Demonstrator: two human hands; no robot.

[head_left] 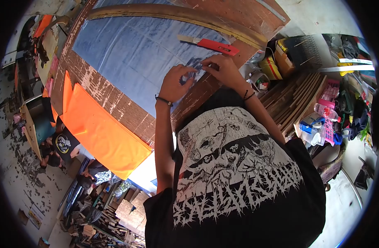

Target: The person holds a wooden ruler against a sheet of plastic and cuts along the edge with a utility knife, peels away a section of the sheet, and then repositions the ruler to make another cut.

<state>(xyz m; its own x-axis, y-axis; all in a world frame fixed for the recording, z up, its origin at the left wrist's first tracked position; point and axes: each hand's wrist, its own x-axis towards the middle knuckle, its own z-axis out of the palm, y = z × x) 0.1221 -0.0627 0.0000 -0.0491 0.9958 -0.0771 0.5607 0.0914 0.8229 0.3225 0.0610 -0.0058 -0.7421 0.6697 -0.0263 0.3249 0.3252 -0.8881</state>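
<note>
My left hand point(176, 83) is over the lower right part of a bluish sheet or panel point(127, 53), its fingers curled and the thumb close to the fingertips. To its right my right hand point(223, 69) has its fingers pinched together, pointing toward the left one. Whatever is between the fingertips is too small to make out; dark marks or scraps show on the surface there. A red-handled tool with a pale flat blade-like end point(216, 46) lies just beyond my hands, touched by neither.
Worn brown wood point(102, 89) borders the panel, and a wooden bar point(177, 18) crosses its far side. Folded orange cloth point(102, 132) hangs over the left edge. Wooden strips point(294, 101) and a pink basket point(330, 93) are at right. People point(65, 142) are at lower left.
</note>
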